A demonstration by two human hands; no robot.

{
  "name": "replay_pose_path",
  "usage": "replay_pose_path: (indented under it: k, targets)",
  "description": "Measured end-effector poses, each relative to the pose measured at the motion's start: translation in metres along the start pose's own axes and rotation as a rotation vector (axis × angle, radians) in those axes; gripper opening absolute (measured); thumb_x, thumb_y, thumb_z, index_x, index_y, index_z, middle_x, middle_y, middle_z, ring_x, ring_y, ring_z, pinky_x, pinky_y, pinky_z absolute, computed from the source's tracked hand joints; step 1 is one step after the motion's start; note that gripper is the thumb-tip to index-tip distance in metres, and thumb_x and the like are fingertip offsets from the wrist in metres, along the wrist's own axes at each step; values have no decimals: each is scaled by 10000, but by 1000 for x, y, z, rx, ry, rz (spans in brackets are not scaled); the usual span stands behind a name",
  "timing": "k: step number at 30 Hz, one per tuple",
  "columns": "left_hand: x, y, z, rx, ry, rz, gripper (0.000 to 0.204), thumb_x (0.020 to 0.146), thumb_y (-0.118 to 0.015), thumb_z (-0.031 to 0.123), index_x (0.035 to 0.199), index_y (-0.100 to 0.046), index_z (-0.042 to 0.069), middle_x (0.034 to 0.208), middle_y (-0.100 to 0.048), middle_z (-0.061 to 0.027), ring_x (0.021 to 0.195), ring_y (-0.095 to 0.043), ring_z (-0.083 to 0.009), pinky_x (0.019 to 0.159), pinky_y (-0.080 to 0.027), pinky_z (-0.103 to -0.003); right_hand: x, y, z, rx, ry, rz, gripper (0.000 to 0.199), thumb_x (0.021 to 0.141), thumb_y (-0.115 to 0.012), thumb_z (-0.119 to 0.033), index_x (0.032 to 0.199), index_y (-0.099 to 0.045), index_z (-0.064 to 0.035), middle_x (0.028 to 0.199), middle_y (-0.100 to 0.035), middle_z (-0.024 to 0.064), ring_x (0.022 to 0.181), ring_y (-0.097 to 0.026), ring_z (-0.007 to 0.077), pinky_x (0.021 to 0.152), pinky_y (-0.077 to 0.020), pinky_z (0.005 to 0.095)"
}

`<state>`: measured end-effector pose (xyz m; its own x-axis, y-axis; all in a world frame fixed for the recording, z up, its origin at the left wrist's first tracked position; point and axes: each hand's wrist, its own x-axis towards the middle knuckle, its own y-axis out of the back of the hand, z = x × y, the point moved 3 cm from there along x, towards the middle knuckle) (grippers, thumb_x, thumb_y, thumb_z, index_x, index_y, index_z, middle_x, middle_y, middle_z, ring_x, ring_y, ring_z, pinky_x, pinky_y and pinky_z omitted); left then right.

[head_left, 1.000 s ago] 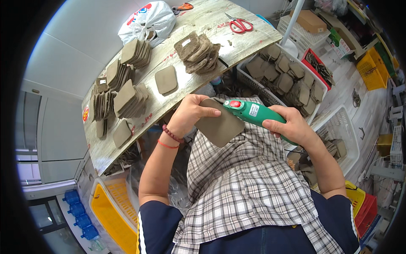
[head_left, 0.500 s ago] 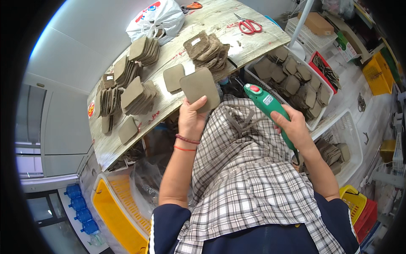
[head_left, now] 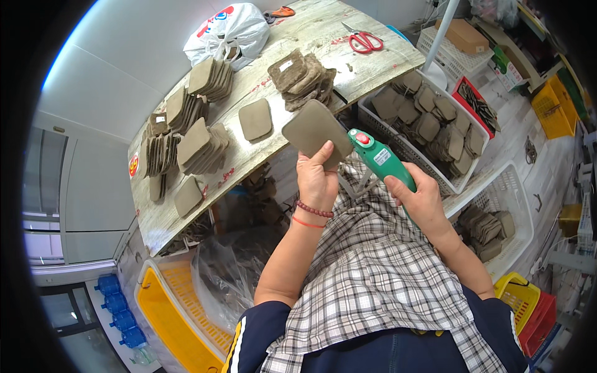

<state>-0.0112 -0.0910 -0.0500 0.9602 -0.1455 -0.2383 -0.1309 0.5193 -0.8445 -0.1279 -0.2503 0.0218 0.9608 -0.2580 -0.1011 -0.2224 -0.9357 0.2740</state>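
My left hand (head_left: 318,179) grips a square grey-brown felt-like pad (head_left: 314,132) with rounded corners, its thumb lying on the upper face. In my right hand (head_left: 421,198) is a green handheld electric tool (head_left: 388,168) with a red button. The tool's front end meets the pad's right edge; its tip is hidden behind the pad. Below the two hangs a thin grey strip (head_left: 359,188), in front of the checked apron. A single similar pad (head_left: 255,120) lies on the table to the left of my left hand.
Stacks of pads (head_left: 202,148) and a rougher pile (head_left: 301,78) stand on the worn table (head_left: 239,163). Red-handled scissors (head_left: 365,41) and a white plastic bag (head_left: 231,34) lie farther back. At right, white crates (head_left: 467,180) hold more pads. A yellow crate (head_left: 177,323) sits lower left.
My left hand has moved right with the pad, and my right hand has shifted left and slightly down with the tool. Pad and tool, apart before, now meet.
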Motion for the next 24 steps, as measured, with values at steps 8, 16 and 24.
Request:
replay_pose_path:
  k: [8, 16, 24]
  targets:
    - [-14, 2, -14, 111, 103, -69, 399, 848, -592, -104, 1203, -510, 59, 1167, -608, -81, 1053, -617, -209, 920, -524, -355, 11, 3, -6, -7, 12, 19, 390, 875, -686, -357, 1019, -632, 1, 651, -562, 6, 575, -497, 62, 521, -412, 238]
    - [-10, 4, -13, 33, 68, -33, 373, 856, -585, -99, 1192, -523, 50, 1162, -610, -83, 1058, -615, -220, 932, -518, -357, 19, 9, -2, -15, -15, 36, 409, 866, -700, -355, 1039, -636, 9, 681, -582, -6, 591, -514, 56, 532, -422, 230]
    - [-7, -2, -6, 96, 61, -47, 361, 859, -585, -93, 1187, -528, 46, 1139, -623, -73, 1048, -619, -213, 934, -514, -353, 15, 1, -8, -25, 4, -3, 397, 865, -704, -336, 1051, -636, 8, 689, -588, -4, 604, -516, 48, 543, -422, 226]
